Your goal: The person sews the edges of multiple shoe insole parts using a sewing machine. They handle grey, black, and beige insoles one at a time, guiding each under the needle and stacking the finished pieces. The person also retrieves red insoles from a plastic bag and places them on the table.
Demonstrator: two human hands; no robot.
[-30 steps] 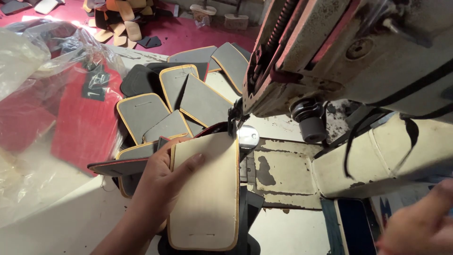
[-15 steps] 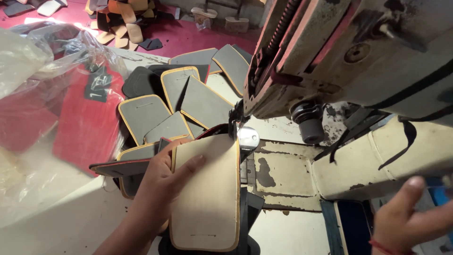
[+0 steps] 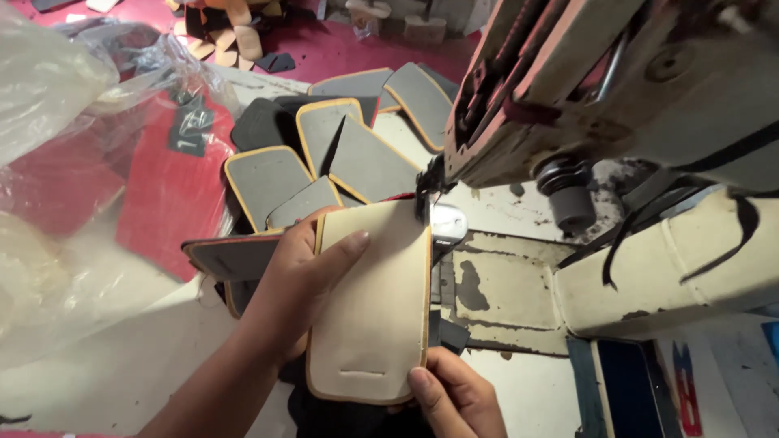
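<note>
Right hand [image 3: 454,401] now up pinching beige panel [image 3: 373,308], left grip [image 3: 304,280] clamping it beside grey pieces [image 3: 324,162].

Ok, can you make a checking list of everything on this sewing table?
Surface: white table, worn and stained.
Job's things: cream panel with yellow edging, top edge by the needle of the sewing machine.
Clutter: grey panels piled behind; clear plastic bag over red sheets.
Hands: left hand lies on the panel; right hand pinches its lower corner.
Cables: black straps hang off the machine.
Surroundings: red floor with scraps.
</note>
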